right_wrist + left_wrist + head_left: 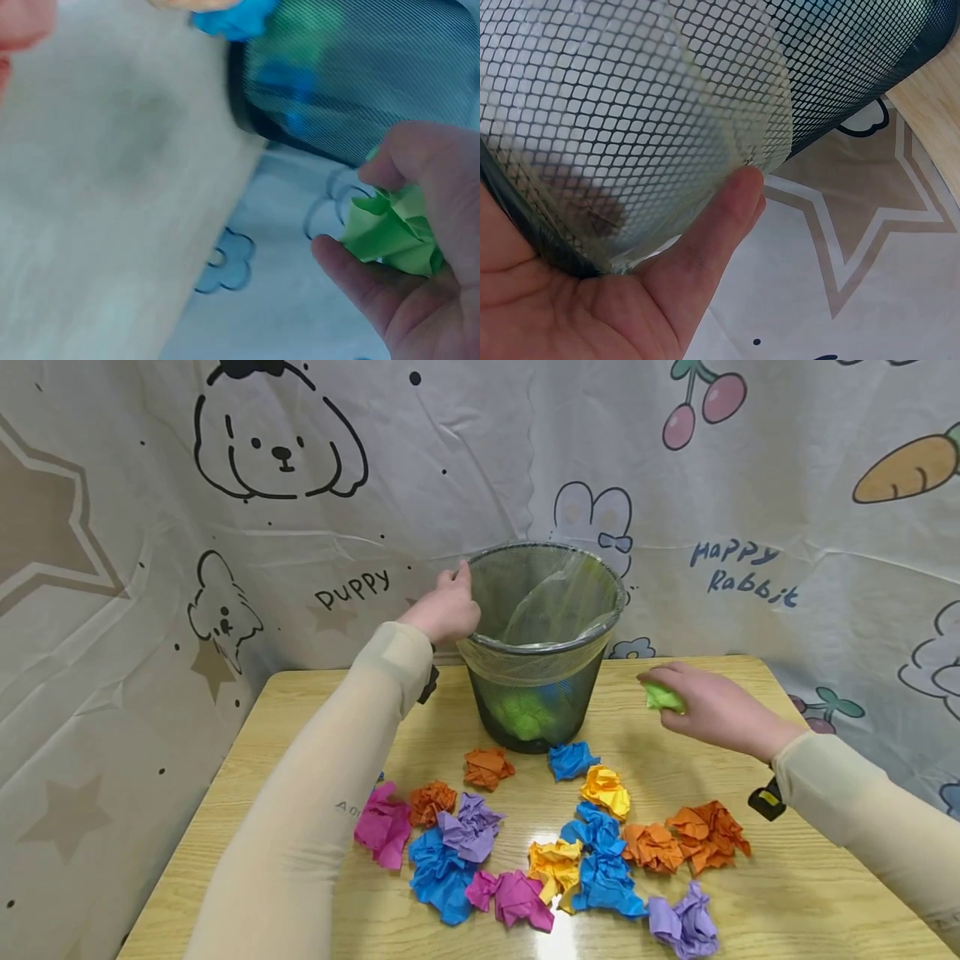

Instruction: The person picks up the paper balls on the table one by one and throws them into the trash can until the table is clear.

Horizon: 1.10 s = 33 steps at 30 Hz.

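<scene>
A black wire-mesh wastebasket with a clear plastic liner stands upright at the back of the table. My left hand grips its left rim, the thumb lying along the lined mesh outside and the other fingers over the edge. To the right of the basket, above the table, my right hand holds a crumpled light green paper ball between thumb and fingers. Through the mesh, green crumpled paper and some blue paper show at the bottom of the basket.
Several crumpled paper balls lie in front of the basket on the wooden table, among them orange, blue, yellow, purple and magenta ones. A printed curtain hangs behind the table.
</scene>
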Each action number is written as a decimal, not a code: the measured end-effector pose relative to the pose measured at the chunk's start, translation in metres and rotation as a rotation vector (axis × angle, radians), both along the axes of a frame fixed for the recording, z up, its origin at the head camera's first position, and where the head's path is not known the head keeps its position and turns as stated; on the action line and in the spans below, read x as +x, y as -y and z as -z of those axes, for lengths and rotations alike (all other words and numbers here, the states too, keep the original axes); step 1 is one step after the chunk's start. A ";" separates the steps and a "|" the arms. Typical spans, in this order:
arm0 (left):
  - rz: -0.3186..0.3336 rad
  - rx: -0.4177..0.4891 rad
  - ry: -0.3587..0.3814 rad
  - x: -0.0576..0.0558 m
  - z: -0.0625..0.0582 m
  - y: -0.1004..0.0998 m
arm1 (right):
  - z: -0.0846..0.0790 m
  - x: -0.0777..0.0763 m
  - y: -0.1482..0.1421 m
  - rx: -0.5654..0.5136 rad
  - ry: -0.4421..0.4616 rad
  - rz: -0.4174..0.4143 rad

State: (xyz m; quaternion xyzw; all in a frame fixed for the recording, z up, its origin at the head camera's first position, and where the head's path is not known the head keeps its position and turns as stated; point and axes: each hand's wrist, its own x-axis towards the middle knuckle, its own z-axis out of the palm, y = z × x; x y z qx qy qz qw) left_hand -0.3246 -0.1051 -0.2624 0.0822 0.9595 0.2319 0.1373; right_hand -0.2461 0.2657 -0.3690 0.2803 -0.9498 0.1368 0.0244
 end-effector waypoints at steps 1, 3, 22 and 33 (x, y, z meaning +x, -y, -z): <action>0.000 0.002 -0.001 0.000 0.000 0.000 | -0.007 0.000 -0.002 -0.022 -0.005 0.019; 0.003 0.001 -0.003 0.001 0.000 0.000 | -0.019 -0.001 -0.005 -0.066 -0.019 0.059; -0.002 -0.004 0.000 -0.001 0.001 -0.001 | -0.098 -0.008 -0.004 -0.225 -0.205 0.147; 0.007 -0.016 0.004 0.001 -0.002 -0.001 | -0.129 -0.017 0.021 -0.265 -0.218 0.095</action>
